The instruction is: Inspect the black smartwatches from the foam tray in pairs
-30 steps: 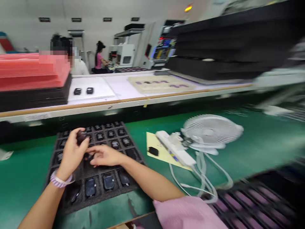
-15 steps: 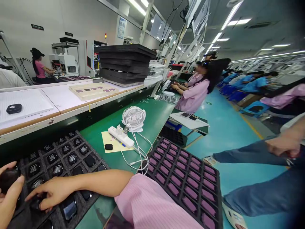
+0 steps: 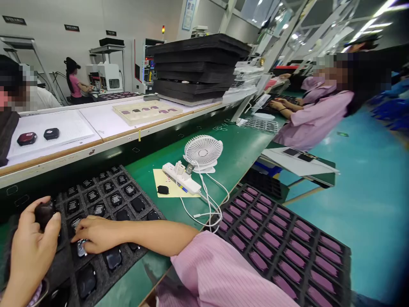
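Note:
My left hand (image 3: 33, 245) is raised over the left side of a dark foam tray (image 3: 99, 277), its fingers and thumb closed round a glossy black rounded-square device (image 3: 44, 212) that resembles a watch case. Beside it, my right hand (image 3: 100, 233) reaches down into the tray. Its thumb and fingertips grip a shiny watch-case-like device (image 3: 82, 249) in one compartment; the fingers partly cover it. Similar black devices fill other compartments, several with white print on top, such as the printed device (image 3: 92, 195). Plain glossy faces show on those nearer me, including a device (image 3: 86, 281).
A black tray of purple pieces (image 3: 294, 273) lies right of my arm. Beyond the foam tray are a power strip (image 3: 182, 179), white cables, a small fan (image 3: 203, 151) and yellow paper (image 3: 156, 177). A raised shelf (image 3: 91, 121) holds stacked black trays (image 3: 194, 64). Co-workers sit nearby.
The view has swung left, so things appear farther right. My left hand and its device are now more fully visible. My right fingers now grip a device whose shiny surface shows.

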The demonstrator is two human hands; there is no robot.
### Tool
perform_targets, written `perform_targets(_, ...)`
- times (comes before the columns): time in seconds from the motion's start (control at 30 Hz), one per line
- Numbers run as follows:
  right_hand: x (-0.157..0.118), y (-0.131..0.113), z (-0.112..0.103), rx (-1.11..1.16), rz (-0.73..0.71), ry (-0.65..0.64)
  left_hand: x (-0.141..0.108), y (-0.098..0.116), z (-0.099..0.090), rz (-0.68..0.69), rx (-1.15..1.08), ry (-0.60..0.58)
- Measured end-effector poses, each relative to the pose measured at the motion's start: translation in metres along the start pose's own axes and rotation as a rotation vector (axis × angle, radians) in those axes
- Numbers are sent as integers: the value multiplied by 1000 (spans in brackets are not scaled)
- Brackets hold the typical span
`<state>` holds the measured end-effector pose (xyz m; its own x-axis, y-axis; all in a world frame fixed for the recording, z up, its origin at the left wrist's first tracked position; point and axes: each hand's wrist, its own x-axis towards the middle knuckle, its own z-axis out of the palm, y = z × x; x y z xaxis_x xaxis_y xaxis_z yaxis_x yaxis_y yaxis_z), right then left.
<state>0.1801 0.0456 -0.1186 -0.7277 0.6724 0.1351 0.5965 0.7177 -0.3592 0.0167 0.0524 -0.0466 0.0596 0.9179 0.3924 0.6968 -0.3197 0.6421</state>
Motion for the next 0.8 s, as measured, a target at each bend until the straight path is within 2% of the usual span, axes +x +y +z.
perform_targets(0.2,-12,-6,2,132,62,112,-7,9,8,146,-88,62)
perform_targets(0.27,-15,-6,7,171,13,134,-10,8,7,152,-151,54)
perform_targets(0.37,-18,-1,15,294,22,178,-12,9,2,120,-214,27)
perform_targets(0.57,-21,6,26,340,3,129,-13,9,-17,84,-226,139)
perform_targets(0.8,-21,11,31,301,-1,82,-5,-7,-40,187,-145,387)
